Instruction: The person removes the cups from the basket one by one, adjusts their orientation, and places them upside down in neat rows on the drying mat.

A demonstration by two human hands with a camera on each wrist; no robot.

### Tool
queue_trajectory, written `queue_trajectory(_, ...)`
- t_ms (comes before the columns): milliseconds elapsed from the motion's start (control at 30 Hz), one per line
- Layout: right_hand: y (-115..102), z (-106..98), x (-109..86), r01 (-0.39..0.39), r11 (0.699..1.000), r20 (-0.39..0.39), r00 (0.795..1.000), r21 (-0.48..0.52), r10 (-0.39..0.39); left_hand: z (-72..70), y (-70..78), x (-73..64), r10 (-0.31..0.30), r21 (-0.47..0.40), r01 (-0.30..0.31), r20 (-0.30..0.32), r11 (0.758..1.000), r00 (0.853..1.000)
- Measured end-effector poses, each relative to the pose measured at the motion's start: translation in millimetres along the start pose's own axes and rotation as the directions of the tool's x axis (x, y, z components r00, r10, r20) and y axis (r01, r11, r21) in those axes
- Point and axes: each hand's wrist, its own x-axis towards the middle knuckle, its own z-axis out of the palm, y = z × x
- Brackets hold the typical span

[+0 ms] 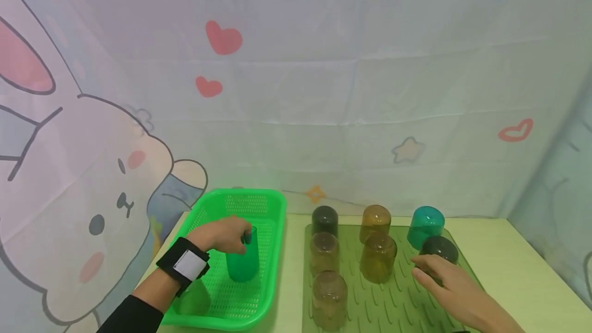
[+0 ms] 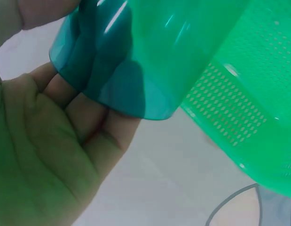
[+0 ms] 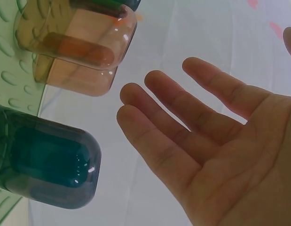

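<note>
My left hand (image 1: 226, 235) grips a clear teal cup (image 1: 242, 263) by its rim, inside the green basket (image 1: 277, 251). In the left wrist view the thumb lies on one side of the cup (image 2: 136, 70) and the fingers behind its edge. Another see-through cup (image 1: 194, 299) lies in the basket's near left corner, partly behind the wrist. My right hand (image 1: 455, 287) is beside a dark grey upside-down cup (image 1: 441, 248) on the green mat (image 1: 356, 297). The right wrist view shows its fingers (image 3: 159, 146) straight and spread, apart from the cups and holding nothing.
More upturned cups stand in columns on the ridged mat: a dark one (image 1: 325, 217) and two brownish ones (image 1: 330, 299) at left, two amber ones (image 1: 379, 258) in the middle, and a teal one (image 1: 426, 225) at back right. A printed cloth (image 1: 300, 117) hangs behind the table.
</note>
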Motion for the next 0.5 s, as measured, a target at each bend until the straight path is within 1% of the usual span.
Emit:
queue_trajectory(100, -0.4, 0.3, 0.5, -0.001, 1.000, 0.006, 1.000, 0.012, 0.001, -1.4, 0.1, -6.9, 0.057, -0.012, -0.058, -0.076, 0.998, 0.995)
queue_trajectory(167, -0.7, 0.4, 0.5, -0.003, 1.000, 0.009, 1.000, 0.017, 0.002, -1.3, 0.4, -11.1, 0.093, -0.013, -0.096, -0.128, 0.995, 0.987)
queue_trajectory(233, -0.9, 0.3, 0.5, -0.003, 1.000, 0.014, 1.000, 0.024, 0.003, -0.1, 1.1, -14.3, 0.113, -0.017, -0.118, -0.171, 0.993, 0.979)
queue_trajectory(400, -0.7, -0.7, 0.9, -0.005, 0.999, 0.019, 1.000, 0.031, 0.004, 4.2, 6.3, -20.1, 0.126, -0.056, -0.146, -0.269, 0.988, 0.955)
queue_trajectory(433, -0.7, -1.1, 1.1, -0.004, 0.999, 0.018, 1.000, 0.032, 0.004, 4.7, 8.3, -21.1, 0.128, -0.068, -0.153, -0.290, 0.986, 0.949)
queue_trajectory(500, -1.3, -1.9, 1.7, -0.002, 0.999, 0.017, 1.000, 0.038, 0.001, 5.8, 14.0, -23.0, 0.136, -0.082, -0.173, -0.340, 0.981, 0.931)
